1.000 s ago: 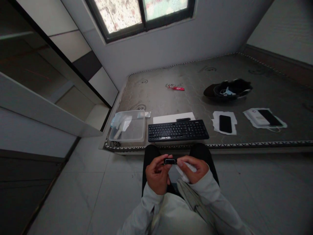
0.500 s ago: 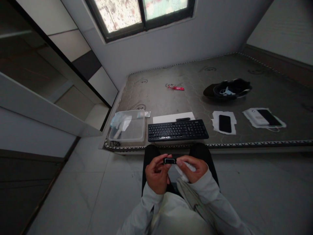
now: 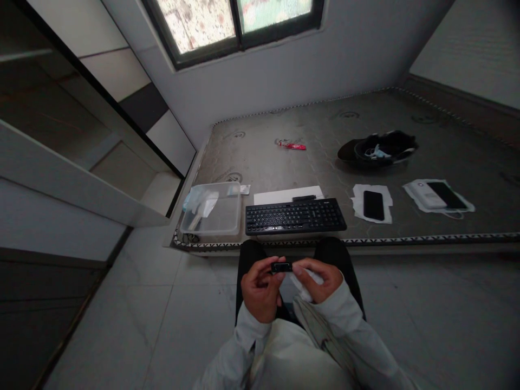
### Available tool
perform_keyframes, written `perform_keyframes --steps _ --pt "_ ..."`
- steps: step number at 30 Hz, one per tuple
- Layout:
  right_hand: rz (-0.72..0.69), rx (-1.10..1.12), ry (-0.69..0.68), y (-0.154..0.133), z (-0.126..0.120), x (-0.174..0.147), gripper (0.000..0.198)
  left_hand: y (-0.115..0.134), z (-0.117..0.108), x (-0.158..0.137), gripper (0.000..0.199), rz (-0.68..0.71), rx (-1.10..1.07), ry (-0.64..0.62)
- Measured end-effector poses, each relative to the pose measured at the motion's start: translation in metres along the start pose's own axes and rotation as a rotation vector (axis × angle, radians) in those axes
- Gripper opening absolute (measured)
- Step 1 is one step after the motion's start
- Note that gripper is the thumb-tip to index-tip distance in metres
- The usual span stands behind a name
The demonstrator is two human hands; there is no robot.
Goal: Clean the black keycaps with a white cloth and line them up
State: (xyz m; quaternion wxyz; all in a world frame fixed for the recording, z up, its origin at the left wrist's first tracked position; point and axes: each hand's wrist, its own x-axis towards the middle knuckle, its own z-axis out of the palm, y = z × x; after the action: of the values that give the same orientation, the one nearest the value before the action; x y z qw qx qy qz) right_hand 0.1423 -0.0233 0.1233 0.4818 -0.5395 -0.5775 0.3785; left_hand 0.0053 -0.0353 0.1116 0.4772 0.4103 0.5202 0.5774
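Above my lap, both hands hold a small black rectangular piece (image 3: 281,267) between the fingertips; its exact kind is too small to tell. My left hand (image 3: 262,290) pinches its left end, fingers curled. On the other end are the thumb and fingers of my right hand (image 3: 320,280). A crumpled white tissue or cloth (image 3: 301,287) is tucked under the right fingers and hangs below them. Just beyond my knees, a black keyboard (image 3: 296,216) lies at the near edge of the mattress.
On the mattress (image 3: 260,162) are a clear plastic box (image 3: 219,216) with things in it, a black pen-like object (image 3: 304,198), a phone (image 3: 374,206) on white paper, a white box with a dark phone (image 3: 441,195), a black cap (image 3: 377,150) and a red packet (image 3: 294,146).
The pale outline on the black piece's face looks fainter than before. Both hands keep almost the same place and grip.
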Motion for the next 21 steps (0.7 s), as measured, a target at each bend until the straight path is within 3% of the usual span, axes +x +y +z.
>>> perform_keyframes --steps 14,18,21 --pt "0.007 0.015 -0.013 0.003 0.002 0.000 0.025 -0.001 0.002 -0.001 0.025 0.039 -0.012 0.031" --pt "-0.007 -0.028 -0.050 0.015 0.002 0.002 0.027 -0.016 -0.006 0.002 0.028 0.133 0.068 -0.008" --pt "0.019 -0.086 -0.060 0.040 0.002 0.003 0.031 -0.037 -0.021 0.020 0.030 0.176 0.189 -0.019"
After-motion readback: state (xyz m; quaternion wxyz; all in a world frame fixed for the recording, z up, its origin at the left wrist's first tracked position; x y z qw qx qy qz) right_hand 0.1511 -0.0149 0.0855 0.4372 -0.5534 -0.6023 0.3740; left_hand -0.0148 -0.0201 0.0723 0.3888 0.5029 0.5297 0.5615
